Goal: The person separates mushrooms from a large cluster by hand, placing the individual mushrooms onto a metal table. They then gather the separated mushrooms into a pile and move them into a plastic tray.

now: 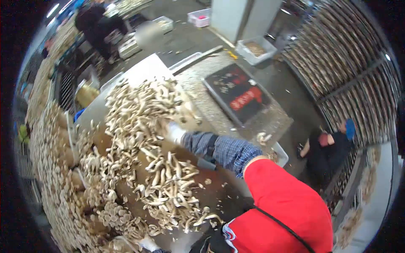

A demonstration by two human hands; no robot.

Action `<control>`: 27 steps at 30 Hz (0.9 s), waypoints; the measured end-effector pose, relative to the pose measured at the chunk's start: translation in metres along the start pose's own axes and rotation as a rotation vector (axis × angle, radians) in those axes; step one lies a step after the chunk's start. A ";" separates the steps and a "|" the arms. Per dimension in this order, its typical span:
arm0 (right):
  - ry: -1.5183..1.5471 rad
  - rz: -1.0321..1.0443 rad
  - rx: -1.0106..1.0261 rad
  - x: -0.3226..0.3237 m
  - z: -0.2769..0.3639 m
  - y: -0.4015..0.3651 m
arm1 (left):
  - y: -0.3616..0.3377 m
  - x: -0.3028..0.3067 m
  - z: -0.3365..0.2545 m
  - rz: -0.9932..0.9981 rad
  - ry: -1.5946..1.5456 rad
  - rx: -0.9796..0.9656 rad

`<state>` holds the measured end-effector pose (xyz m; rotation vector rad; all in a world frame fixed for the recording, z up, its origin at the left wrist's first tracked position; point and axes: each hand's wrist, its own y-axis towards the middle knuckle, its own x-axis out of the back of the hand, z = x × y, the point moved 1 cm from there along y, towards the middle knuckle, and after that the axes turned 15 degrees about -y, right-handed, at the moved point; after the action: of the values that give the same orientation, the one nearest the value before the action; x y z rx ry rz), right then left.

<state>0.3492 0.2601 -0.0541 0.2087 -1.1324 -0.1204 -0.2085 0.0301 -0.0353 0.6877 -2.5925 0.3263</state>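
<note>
A heap of pale, long-stemmed mushrooms (pixel 143 103) covers the table. My right hand (pixel 173 131), white at the wrist below a blue checked sleeve, reaches into the right side of this heap; its fingers are hidden among the stems. At the bottom edge, my left hand (pixel 147 243) shows a white wrist beside a mushroom cluster (pixel 114 216) with round caps, and its fingers blend into the mushrooms there. Between the two hands, more loose mushrooms (pixel 168 185) are spread over the brown tabletop (pixel 215 187).
Densely packed mushrooms (pixel 50 168) line the left side. Behind the table lies a dark panel with red markings (pixel 238 92). White crates (pixel 256 50) stand on the floor. One person (pixel 331 143) is near the slatted racks (pixel 337 46) at right; another person (pixel 99 29) is at upper left.
</note>
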 end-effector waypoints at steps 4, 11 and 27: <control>0.453 0.357 -0.429 0.094 0.055 -0.139 | -0.024 0.000 -0.034 -0.057 -0.125 0.093; 1.062 -0.115 -0.920 0.136 -0.008 -0.426 | -0.019 0.029 -0.005 0.127 0.523 0.003; 0.136 -0.017 -0.494 0.061 -0.099 -0.331 | -0.091 -0.067 0.048 -0.360 0.504 -0.134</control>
<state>0.4680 -0.0638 -0.1152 -0.2106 -0.9341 -0.3899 -0.1260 -0.0346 -0.0985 0.8759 -1.9539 0.1784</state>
